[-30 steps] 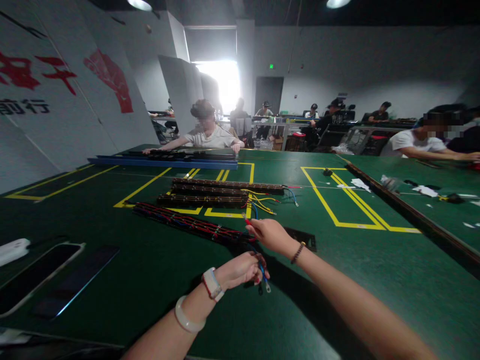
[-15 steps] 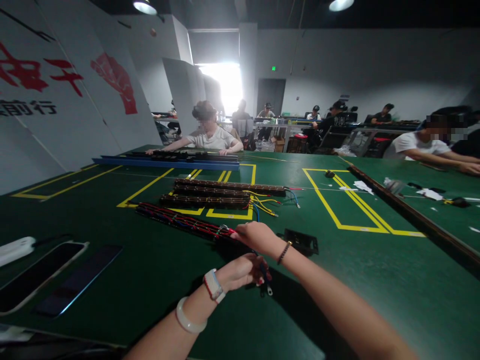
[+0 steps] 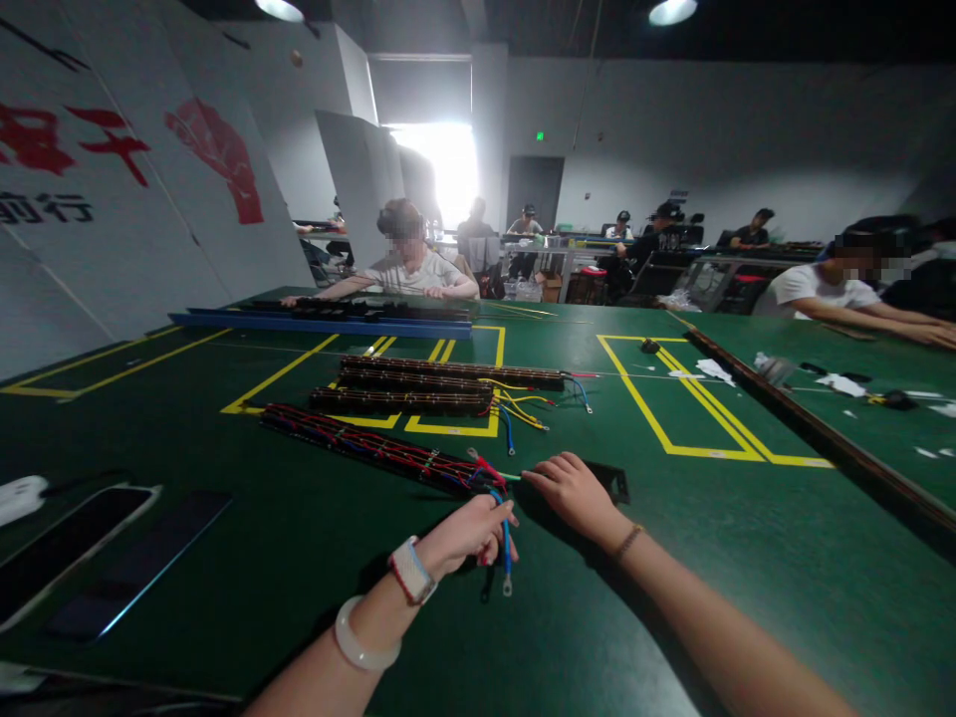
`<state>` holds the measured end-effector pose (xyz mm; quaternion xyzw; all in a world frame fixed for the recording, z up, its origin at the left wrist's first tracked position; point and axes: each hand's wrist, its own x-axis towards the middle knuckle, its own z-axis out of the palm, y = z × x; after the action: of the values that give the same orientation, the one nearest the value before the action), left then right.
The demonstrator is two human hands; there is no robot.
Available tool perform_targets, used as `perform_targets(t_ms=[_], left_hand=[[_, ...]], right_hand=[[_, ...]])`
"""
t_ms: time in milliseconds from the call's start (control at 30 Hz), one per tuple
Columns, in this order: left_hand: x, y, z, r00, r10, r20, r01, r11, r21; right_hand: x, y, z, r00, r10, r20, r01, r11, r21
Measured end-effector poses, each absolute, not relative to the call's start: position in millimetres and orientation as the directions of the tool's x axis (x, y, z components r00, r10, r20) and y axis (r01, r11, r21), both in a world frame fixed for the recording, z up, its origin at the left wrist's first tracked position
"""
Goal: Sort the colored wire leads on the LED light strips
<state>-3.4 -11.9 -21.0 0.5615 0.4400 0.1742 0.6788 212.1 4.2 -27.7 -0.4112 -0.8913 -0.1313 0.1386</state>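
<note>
A long dark wiring harness (image 3: 358, 443) with red and blue wires lies slantwise on the green table, its loose ends toward my hands. My left hand (image 3: 474, 528) is closed on a blue wire (image 3: 507, 553), whose ring terminal hangs below the fingers. Just to the right, my right hand (image 3: 572, 493) pinches a light green wire (image 3: 514, 477) at the harness end. A red wire (image 3: 489, 466) with a ring terminal sticks up between the hands. Behind my right hand sits a black plastic part (image 3: 616, 481), partly hidden.
More dark harnesses (image 3: 403, 400) with yellow and blue leads lie beyond. Two phones (image 3: 156, 563) rest at the left. A blue channel (image 3: 321, 324) stands at the back before a co-worker (image 3: 418, 264). A long dark strip (image 3: 784, 403) runs along the right, near another person (image 3: 829, 289).
My right hand has moved right from the harness end, and the green wire now shows in its fingers. My left hand has shifted slightly left, with the blue wire now plainly visible.
</note>
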Motion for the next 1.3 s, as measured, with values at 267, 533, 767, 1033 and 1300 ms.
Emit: perform_targets(t_ms=[267,533,767,1033,1300], left_hand=[[-16.4,-3.1,-7.3,0.566,0.708,-0.422,0.516,0.095,0.851],[-15.5,0.2,-9.8,0.603,0.652,-0.461,0.399,0.254,0.881],[-14.4,-3.2,-16.6,0.573,0.690,-0.443,0.271,0.351,0.896],[-15.5,-3.4,-20.5,0.620,0.665,-0.417,0.144,0.427,0.893],[-10.8,-0.7,-26.9,0.634,0.636,-0.439,0.181,0.430,0.884]], right_hand=[[208.5,2.9,-29.2,-0.643,0.674,0.364,0.756,0.635,0.161],[205.7,9.5,-6.3,-0.545,0.715,0.438,0.756,0.645,-0.112],[161.9,-13.0,47.3,-0.473,0.774,0.422,0.573,0.634,-0.520],[138.6,-11.1,55.2,-0.456,0.774,0.439,0.572,0.633,-0.521],[208.6,20.9,53.5,-0.419,0.888,0.188,0.819,0.459,-0.344]])
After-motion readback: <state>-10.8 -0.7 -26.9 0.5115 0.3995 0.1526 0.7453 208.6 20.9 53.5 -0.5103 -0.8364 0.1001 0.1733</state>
